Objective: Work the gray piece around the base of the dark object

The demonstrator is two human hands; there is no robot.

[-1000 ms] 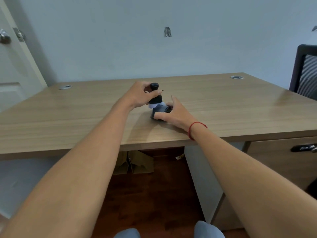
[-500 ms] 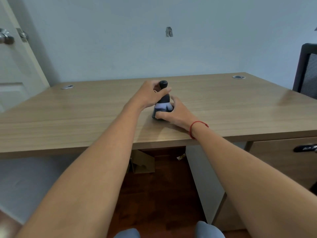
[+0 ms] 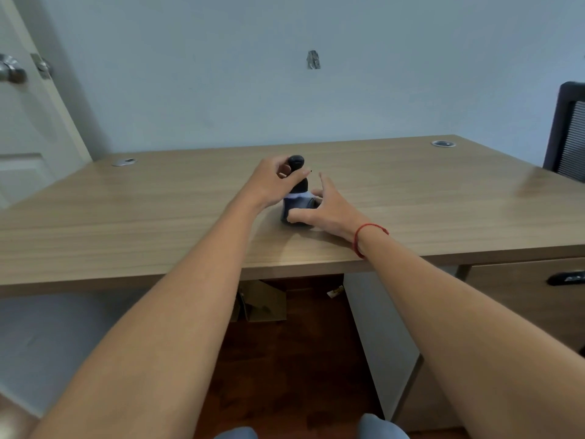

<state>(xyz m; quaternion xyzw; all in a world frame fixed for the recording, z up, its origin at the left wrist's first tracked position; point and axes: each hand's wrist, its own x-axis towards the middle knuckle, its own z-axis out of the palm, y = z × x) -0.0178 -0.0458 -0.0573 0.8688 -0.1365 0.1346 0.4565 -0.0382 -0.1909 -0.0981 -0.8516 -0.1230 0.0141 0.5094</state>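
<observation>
Dark bottle point(image 3: 296, 198) stood upright mid-desk point(image 3: 158, 217). Left hand point(image 3: 269, 182) gripped its cap, right hand point(image 3: 323, 207) pinched its base; best to brace the base firmly while turning.

Office rm: wood desk point(image 3: 411, 191) w/ cable grommets point(image 3: 443, 143), mesh chair point(image 3: 569, 134).

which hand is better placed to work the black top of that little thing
Left. The left hand already grips the black top, while the right hand holds the base on the desk.
</observation>
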